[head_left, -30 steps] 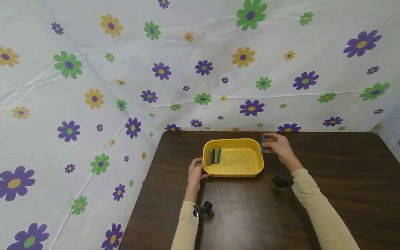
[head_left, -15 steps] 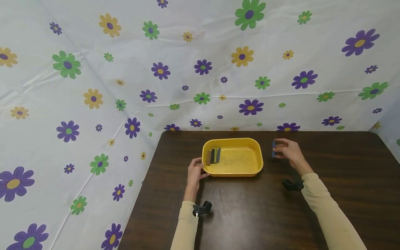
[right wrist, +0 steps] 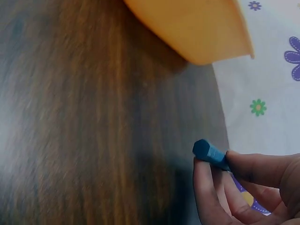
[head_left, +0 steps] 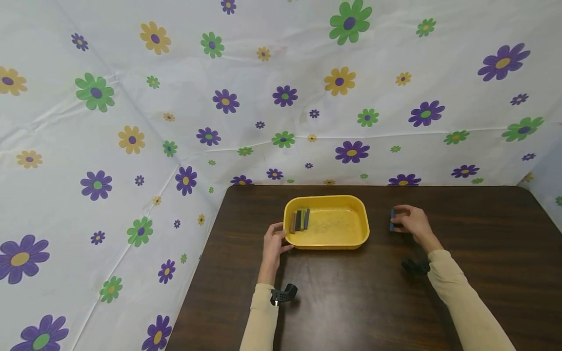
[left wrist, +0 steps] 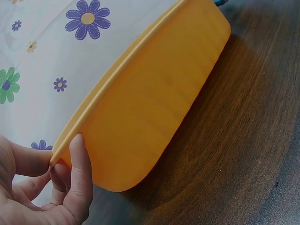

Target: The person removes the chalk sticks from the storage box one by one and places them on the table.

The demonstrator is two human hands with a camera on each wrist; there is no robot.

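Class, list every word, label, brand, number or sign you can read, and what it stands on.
None: no word, label, brand, number or sign can be read.
Yellow tray: no lettering seen on the sides shown.
Blue stick in the right hand: no readable text.
Sticks inside the tray: too small to tell.
Black wrist devices: too small to tell.
Flowered cloth: no lettering seen.

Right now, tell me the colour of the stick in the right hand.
Blue. The stick in the right hand shows best in the right wrist view.
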